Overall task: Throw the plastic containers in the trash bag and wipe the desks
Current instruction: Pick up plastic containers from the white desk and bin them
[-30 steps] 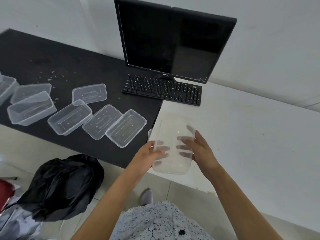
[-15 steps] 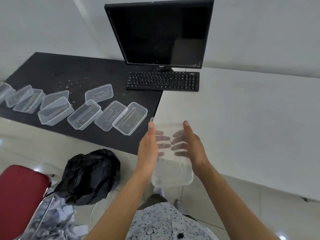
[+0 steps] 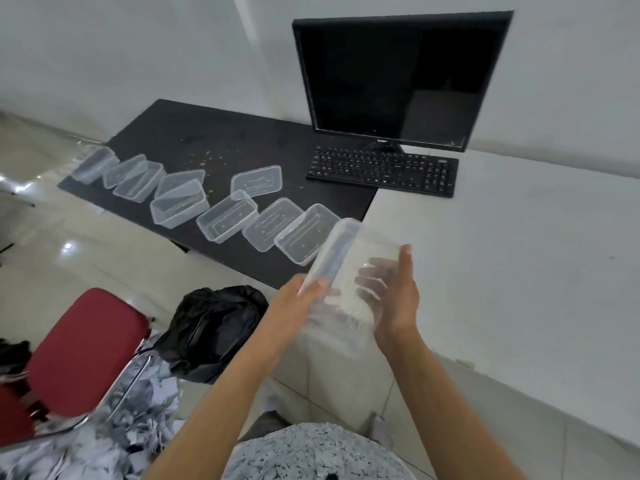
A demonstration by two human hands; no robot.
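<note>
Left hand [image 3: 294, 306] grips, right hand [image 3: 398, 299] flatly supports, a clear rectangular container [image 3: 341, 252] (tilted, blurred).

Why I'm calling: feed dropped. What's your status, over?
Left hand grips clear container, right hand cradles it. Trash bag on floor. Nothing between. More containers on black desk.
</note>
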